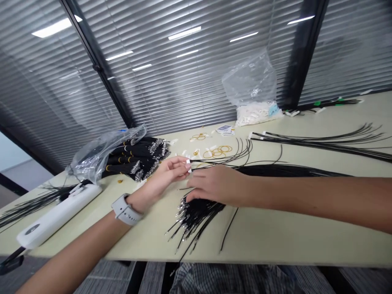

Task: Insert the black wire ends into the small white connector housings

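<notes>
White connector, likely light, stiff; grip its sides. Beyond the worktop's near edge, your left hand pinches it; right hand, hold unclear.

Wore a pale grey strap, pierced by a row of small holes, round the left wrist. Had left hand, right hand and both forearms bare. Wore dark, finely checked cloth at the lap.
</notes>
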Demonstrator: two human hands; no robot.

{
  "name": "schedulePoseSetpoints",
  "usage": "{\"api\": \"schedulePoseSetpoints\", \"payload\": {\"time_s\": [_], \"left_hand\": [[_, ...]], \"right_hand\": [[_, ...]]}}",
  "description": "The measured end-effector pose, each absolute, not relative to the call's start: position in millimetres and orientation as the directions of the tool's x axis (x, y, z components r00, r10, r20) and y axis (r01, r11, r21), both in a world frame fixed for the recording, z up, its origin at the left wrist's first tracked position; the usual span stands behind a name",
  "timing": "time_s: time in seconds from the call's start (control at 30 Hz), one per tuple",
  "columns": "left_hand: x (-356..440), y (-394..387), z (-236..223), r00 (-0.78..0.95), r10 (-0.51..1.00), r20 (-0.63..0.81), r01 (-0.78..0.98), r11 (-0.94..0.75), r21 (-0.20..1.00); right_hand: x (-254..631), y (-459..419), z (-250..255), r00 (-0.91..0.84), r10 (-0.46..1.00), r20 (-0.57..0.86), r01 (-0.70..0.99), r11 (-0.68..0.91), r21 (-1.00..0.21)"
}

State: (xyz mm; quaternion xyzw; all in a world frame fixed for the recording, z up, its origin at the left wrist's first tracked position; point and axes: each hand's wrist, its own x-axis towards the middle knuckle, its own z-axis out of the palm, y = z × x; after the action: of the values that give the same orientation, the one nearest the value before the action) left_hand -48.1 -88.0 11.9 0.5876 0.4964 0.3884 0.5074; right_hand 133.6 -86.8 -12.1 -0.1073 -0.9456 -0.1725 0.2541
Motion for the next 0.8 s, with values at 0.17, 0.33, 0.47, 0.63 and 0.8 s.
{"api": "schedulePoseSetpoints", "payload": {"time_s": [0.17, 0.33, 0.47, 0.63, 0.8], "left_hand": [[-47.7, -88.8, 27.4, 0.234, 0.972, -0.038, 0.281, -0.03, 0.959], [-40.5, -88.7, 40.7, 0.292, 0.955, 0.044, 0.342, -0.147, 0.928], [-26.6, -103.2, 36.4, 0.286, 0.957, 0.051, 0.578, -0.215, 0.787], [13.6, -118.0, 16.5, 0.489, 0.872, -0.015, 0.833, -0.462, 0.305], [46.0, -102.6, 1.3, 0.645, 0.763, 0.042, 0.742, -0.638, 0.205]], "right_hand": [[154.6, -66.7, 0.9, -0.626, 0.466, 0.626, 0.552, 0.831, -0.067], [169.4, -46.9, 4.2, -0.611, 0.721, 0.326, 0.598, 0.69, -0.407], [165.9, -41.2, 11.5, -0.611, 0.736, 0.293, 0.498, 0.645, -0.58], [162.7, -38.7, 20.9, -0.589, 0.729, 0.348, 0.387, 0.633, -0.671], [165.2, -33.7, 32.0, -0.602, 0.664, 0.444, 0.246, 0.683, -0.688]]}}
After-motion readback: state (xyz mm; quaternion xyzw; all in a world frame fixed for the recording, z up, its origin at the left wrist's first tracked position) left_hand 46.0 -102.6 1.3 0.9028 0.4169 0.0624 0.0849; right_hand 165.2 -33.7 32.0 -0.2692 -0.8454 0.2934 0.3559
